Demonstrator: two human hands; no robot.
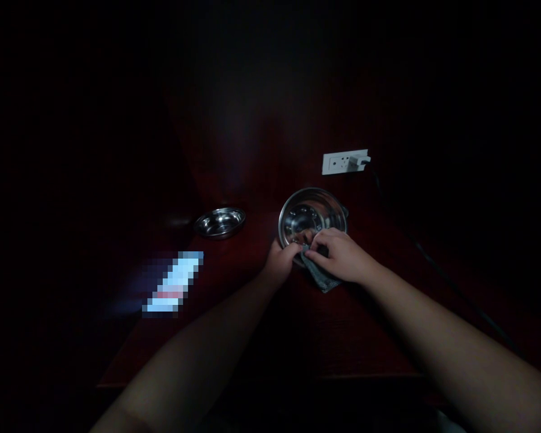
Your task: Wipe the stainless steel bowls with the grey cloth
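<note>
A shiny metal bowl [313,198] is tilted toward me on the dark red table, its opening facing my side. My left hand [282,261] grips its near left rim, the thumb over the edge and the other fingers hidden behind. At the near right rim, my right hand [338,252] pinches a grey-green cloth [322,278]. Part of the cloth hangs down over the outside of the bowl. Reflections of the fingers show on the bowl's inner wall.
A shallow metal dish [220,223] stands to the left on the table [351,343]. Nearer is a bright, pixelated screen-like patch [174,282]. A white wall socket [345,162] with a plug sits behind, and a dark cable [433,261] runs down the right side.
</note>
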